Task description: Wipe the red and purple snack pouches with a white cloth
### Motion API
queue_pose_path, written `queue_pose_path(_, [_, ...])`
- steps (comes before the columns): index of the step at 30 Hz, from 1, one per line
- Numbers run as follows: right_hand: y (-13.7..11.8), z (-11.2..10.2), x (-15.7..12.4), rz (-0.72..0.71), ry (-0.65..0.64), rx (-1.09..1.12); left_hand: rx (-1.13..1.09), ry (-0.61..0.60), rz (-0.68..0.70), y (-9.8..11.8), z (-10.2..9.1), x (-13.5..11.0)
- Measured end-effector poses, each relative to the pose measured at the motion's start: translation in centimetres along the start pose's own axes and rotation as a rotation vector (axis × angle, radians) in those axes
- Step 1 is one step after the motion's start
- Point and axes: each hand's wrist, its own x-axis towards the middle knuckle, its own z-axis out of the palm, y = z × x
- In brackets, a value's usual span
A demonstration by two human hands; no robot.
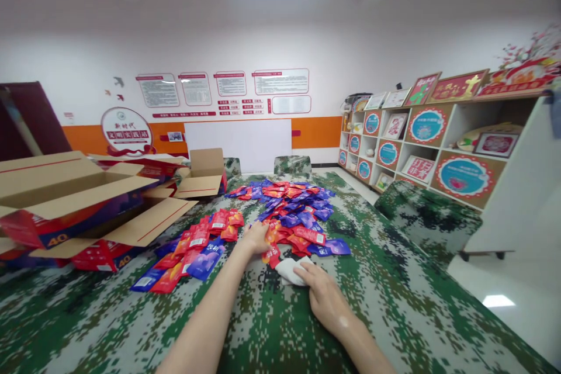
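My left hand [255,238] reaches into a spread of red, orange and blue packets [287,210] on the camouflage-cloth table [394,298]; its fingers are closed on a red packet [272,255] at the near edge of the heap. Close beside it, my right hand [322,292] rests on the cloth with its fingers pressed on a white packet [289,270]. A second group of red and blue packets [193,251] lies to the left of my left arm.
Open cardboard boxes [74,198] with red printed sides crowd the table's left side. Camouflage-covered chairs [427,216] stand at the right and the far end. White shelving [438,140] with framed pictures lines the right wall. Notice boards hang on the far wall.
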Motion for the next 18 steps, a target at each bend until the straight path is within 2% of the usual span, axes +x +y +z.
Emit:
queue_pose_path(3, [-0.1,-0.1,0.1,0.003,0.0,0.019,-0.039,0.049,-0.006,0.3,-0.9,-0.3])
queue_pose_path(7, [-0.6,-0.8,0.3,0.049,-0.037,0.02,-0.114,0.128,0.029,0.2,-3.4,-1.0])
queue_pose_path(12, [0.1,-0.8,0.5,0.07,0.034,0.065,-0.13,0.301,0.129,1.2,-6.6,-4.6])
queue_pose_path(15, [0.7,-0.8,0.8,0.134,0.11,0.113,-0.108,0.457,0.294,2.7,-6.5,-8.2])
queue_pose_path(18, [0.9,-1.1,1.0,0.195,0.14,0.13,-0.063,0.433,0.359,4.0,-4.6,-11.8])
